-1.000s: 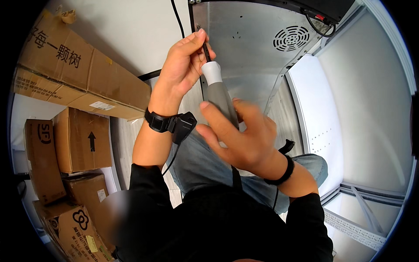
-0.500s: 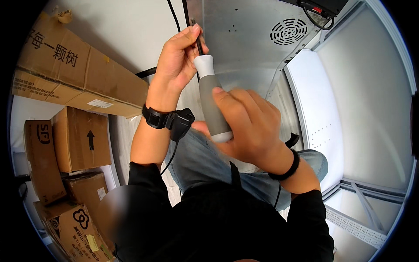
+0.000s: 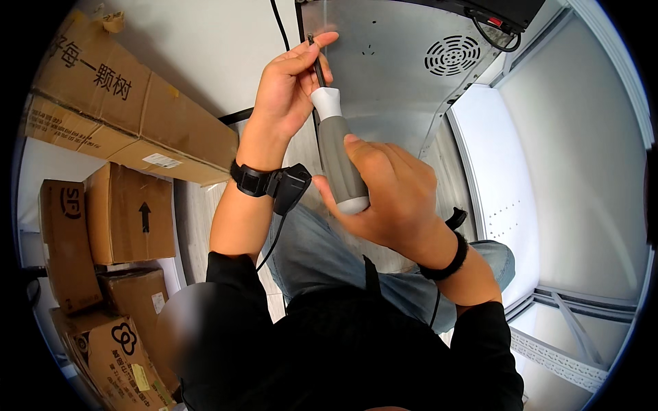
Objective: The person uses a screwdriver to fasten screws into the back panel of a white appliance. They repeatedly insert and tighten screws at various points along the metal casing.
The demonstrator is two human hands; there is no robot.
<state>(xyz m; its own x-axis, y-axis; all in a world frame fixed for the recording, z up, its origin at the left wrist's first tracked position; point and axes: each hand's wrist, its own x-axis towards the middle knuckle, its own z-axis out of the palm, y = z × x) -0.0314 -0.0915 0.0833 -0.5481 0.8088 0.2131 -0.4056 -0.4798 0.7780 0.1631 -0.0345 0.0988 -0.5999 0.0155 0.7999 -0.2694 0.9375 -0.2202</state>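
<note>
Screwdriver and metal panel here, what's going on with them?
A person is working a screwdriver with a grey and white handle against the upper edge of a bare metal panel. The right hand wraps the handle from below, while the left hand pinches the dark shaft near its tip to guide it. The panel has a round vent grille and wires at its top corner. Cardboard boxes are stacked to the person's left.

Person, head-camera view: clothing and wrist gear
Black long sleeves pushed up, blue jeans; black band with cabled device on left wrist (image 3: 271,183), black band on right wrist (image 3: 445,255).
</note>
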